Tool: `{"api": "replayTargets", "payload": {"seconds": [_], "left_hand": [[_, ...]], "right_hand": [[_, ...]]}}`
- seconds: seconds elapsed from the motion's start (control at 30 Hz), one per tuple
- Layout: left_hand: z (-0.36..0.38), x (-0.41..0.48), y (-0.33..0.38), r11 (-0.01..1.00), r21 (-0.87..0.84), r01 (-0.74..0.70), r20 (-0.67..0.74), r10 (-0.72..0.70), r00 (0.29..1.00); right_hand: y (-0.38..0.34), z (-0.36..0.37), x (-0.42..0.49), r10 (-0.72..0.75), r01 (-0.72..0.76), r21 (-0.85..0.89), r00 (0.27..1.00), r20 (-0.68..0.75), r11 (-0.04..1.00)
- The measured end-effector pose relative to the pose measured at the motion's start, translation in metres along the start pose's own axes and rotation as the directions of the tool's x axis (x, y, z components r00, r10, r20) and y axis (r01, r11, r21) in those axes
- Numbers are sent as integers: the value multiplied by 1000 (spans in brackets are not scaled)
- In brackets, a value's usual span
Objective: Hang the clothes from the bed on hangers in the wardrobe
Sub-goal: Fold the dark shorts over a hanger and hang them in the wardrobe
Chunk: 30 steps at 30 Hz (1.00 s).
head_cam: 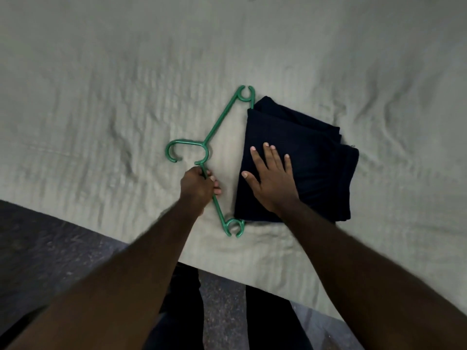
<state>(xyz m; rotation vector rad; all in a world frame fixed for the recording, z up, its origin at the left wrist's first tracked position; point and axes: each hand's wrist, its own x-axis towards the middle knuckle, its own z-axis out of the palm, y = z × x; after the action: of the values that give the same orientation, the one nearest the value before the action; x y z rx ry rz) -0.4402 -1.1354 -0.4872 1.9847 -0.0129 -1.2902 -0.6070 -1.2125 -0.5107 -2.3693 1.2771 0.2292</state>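
Clothes [310,152], a folded dark pile, lie on the bed [113,79] at my 1 o'clock. My right hand [273,184] rests flat on them, fingers spread. At the pile's 9 o'clock edge a green hanger [222,120] touches it; my left hand [198,186] grips its near arm.

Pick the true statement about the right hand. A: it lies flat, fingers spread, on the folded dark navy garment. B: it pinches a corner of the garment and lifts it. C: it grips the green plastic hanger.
A: the right hand rests with straight, spread fingers on the folded dark navy garment, while the left hand grips the green plastic hanger.
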Motion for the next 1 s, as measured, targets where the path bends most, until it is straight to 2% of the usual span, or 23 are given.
{"api": "replayTargets", "payload": {"seconds": [0.17, 0.27, 0.43, 0.53, 0.6, 0.7, 0.87, 1.0], "left_hand": [[4, -45, 17, 990, 28, -139, -61, 141, 988], [13, -93, 29, 954, 134, -269, -92, 282, 955], [19, -172, 49, 874, 276, -399, -63, 431, 900], [11, -221, 66, 753, 406, -517, -24, 575, 818], [-7, -258, 77, 684, 479, -551, -18, 635, 773], [-37, -306, 90, 651, 541, -532, -94, 676, 731], [-119, -377, 84, 680, 537, -498, -274, 700, 660], [-209, -439, 57, 708, 490, -508, -443, 704, 554]], "right_hand": [[2, -29, -5, 3, -17, 84, 986, 165, 996], [1, -64, -22, 38, -86, 185, 968, 249, 979], [1, -133, -52, 56, -138, 416, 978, 203, 899], [-9, -175, -63, 122, -182, 583, 982, 141, 792], [-22, -199, -75, 95, -153, 666, 988, 123, 730], [-50, -222, -97, 15, -91, 712, 993, 113, 697], [-131, -234, -139, -73, -27, 712, 991, 109, 702], [-211, -237, -171, -173, 88, 752, 984, 35, 653]]}}
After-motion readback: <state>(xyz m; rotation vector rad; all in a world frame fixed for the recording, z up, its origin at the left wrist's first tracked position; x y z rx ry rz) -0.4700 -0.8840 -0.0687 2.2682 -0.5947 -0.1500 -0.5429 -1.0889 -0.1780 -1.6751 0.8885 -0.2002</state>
